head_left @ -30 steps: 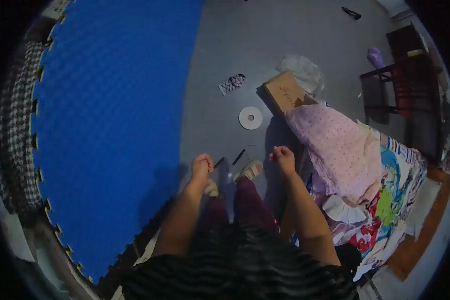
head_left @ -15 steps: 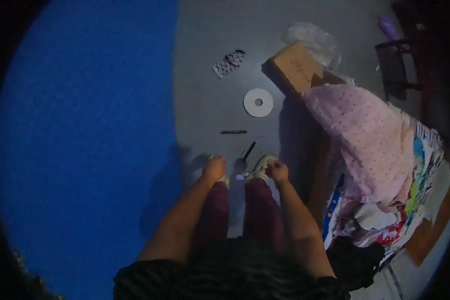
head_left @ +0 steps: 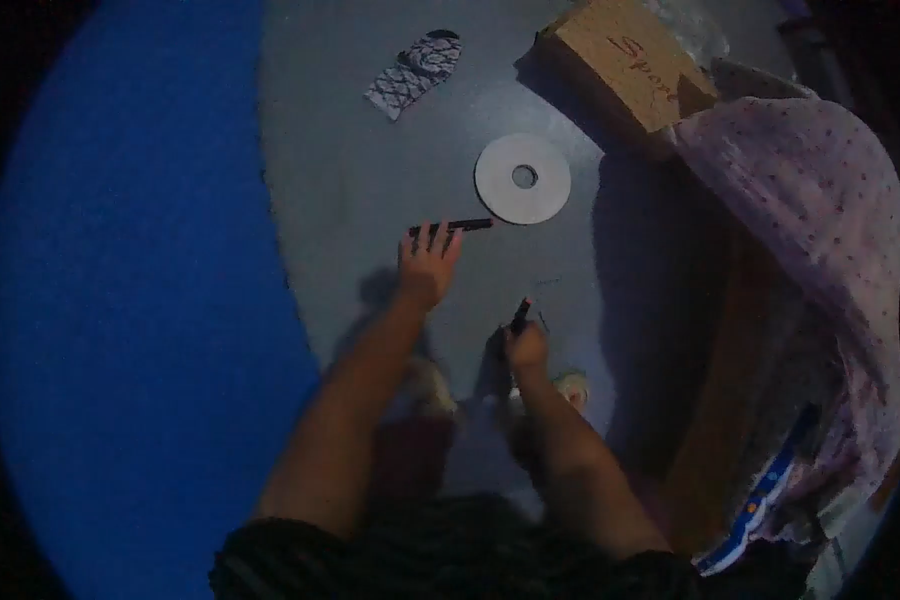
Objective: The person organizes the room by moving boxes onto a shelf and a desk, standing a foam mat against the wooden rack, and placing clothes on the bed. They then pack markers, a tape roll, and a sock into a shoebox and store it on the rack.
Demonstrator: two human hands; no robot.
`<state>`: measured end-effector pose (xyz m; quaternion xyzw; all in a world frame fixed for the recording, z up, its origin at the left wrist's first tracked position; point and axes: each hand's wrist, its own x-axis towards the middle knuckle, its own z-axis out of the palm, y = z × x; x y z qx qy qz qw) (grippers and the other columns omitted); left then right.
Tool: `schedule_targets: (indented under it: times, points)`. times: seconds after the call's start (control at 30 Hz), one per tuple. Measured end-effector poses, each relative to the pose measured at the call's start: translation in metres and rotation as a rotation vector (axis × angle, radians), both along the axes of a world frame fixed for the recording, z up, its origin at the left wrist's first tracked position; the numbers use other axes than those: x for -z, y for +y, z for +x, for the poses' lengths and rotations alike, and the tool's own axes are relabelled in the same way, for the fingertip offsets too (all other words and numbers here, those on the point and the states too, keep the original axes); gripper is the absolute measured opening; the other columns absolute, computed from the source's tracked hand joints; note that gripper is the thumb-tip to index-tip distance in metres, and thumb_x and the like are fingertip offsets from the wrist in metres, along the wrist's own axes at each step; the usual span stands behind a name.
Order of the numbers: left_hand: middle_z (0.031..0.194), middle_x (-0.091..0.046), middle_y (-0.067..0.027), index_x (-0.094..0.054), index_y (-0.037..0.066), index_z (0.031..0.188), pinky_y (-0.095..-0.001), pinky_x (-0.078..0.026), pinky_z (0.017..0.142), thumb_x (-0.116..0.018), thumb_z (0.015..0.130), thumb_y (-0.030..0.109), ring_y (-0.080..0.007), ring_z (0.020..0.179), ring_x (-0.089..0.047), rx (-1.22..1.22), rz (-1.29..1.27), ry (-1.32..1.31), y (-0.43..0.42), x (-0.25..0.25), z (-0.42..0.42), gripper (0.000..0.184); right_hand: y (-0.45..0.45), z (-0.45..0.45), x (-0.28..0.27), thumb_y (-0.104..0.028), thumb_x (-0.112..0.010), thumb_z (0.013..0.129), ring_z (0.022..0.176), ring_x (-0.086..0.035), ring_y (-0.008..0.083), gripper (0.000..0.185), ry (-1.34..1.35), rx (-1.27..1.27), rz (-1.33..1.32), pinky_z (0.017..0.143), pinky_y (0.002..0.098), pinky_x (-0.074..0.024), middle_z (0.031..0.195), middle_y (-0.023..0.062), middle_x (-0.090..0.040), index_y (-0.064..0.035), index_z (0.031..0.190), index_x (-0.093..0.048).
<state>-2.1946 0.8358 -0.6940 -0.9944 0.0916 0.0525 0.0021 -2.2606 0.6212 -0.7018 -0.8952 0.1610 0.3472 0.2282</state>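
Note:
My left hand (head_left: 430, 268) reaches forward with its fingers spread over a slim black marker (head_left: 476, 225) on the grey floor. The fingertips lie across the marker's left part; whether they press on it I cannot tell. Lower and to the right, my right hand (head_left: 528, 350) is closed around a second black marker (head_left: 521, 318), whose reddish end points up and away from me. Just beyond both hands lies a flat white disc (head_left: 500, 192) with a round hole in its middle, close to the first marker's right end.
A black-and-white patterned sock (head_left: 410, 80) lies farther off. At the upper right, a cardboard box (head_left: 620, 70) with handwriting stands against a dotted pink cloth (head_left: 800, 190). A blue mat (head_left: 140, 300) covers the left side. My feet are below my hands.
Both hands have left my feet. The left has moved forward over one marker and opened; the right has taken hold of the other. The view has come closer to the floor.

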Motion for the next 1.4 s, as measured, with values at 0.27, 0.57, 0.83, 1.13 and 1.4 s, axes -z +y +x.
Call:
schedule_targets:
  times: [0.27, 0.57, 0.83, 1.13, 1.4]
  points:
    - [0.099, -0.050, -0.0121, -0.050, 0.006, 0.099, -0.0454, -0.043, 0.079, -0.045, 0.080, 0.008, -0.0295, 0.091, -0.054, 0.049, -0.106, 0.487, 0.012, 0.044, 0.075, 0.020, -0.016, 0.001, 0.042, -0.013, -0.049, 0.080, 0.099, -0.050, 0.0315, 0.022, -0.144, -0.178, -0.030, 0.078, 0.0396, -0.0449, 0.106, 0.0133, -0.048, -0.0062, 0.101, -0.049]
    - [0.083, -0.055, -0.0151, -0.050, 0.003, 0.085, -0.0443, -0.047, 0.063, -0.045, 0.080, 0.012, -0.0337, 0.076, -0.058, 0.333, -0.371, 0.401, -0.047, 0.042, 0.050, 0.011, -0.064, 0.069, 0.037, -0.015, -0.046, 0.081, 0.087, -0.053, 0.0325, 0.020, -0.370, -0.636, 0.101, 0.073, 0.0413, -0.0460, 0.094, 0.0151, -0.052, -0.0034, 0.097, -0.051]
    - [0.085, -0.055, -0.0172, -0.056, 0.001, 0.083, -0.0436, -0.047, 0.066, -0.049, 0.078, 0.011, -0.0345, 0.078, -0.058, 0.410, -0.267, 0.432, -0.063, 0.035, 0.065, 0.013, -0.054, 0.057, 0.021, -0.015, -0.051, 0.077, 0.082, -0.055, 0.0343, 0.015, -0.320, -0.336, -0.066, 0.068, 0.0421, -0.0459, 0.085, 0.0163, -0.054, -0.0019, 0.084, -0.050]
    - [0.088, -0.055, -0.0167, -0.055, 0.001, 0.084, -0.0432, -0.044, 0.072, -0.057, 0.073, 0.012, -0.0347, 0.084, -0.056, 0.052, -0.480, 0.452, -0.053, 0.047, 0.066, 0.016, -0.044, -0.025, 0.036, -0.028, -0.054, 0.081, 0.084, -0.054, 0.0410, 0.029, -0.156, 0.118, 0.014, 0.072, 0.0462, -0.0417, 0.090, 0.0233, -0.056, -0.0006, 0.090, -0.049]
    - [0.083, -0.057, -0.0185, -0.057, 0.003, 0.088, -0.0435, -0.043, 0.070, -0.060, 0.071, 0.014, -0.0358, 0.082, -0.055, 0.034, -0.706, 0.535, -0.023, 0.047, 0.034, 0.020, -0.045, -0.024, 0.055, -0.018, -0.052, 0.078, 0.081, -0.054, 0.0400, 0.023, -0.204, -0.094, 0.022, 0.071, 0.0449, -0.0423, 0.088, 0.0224, -0.055, -0.0001, 0.092, -0.049]
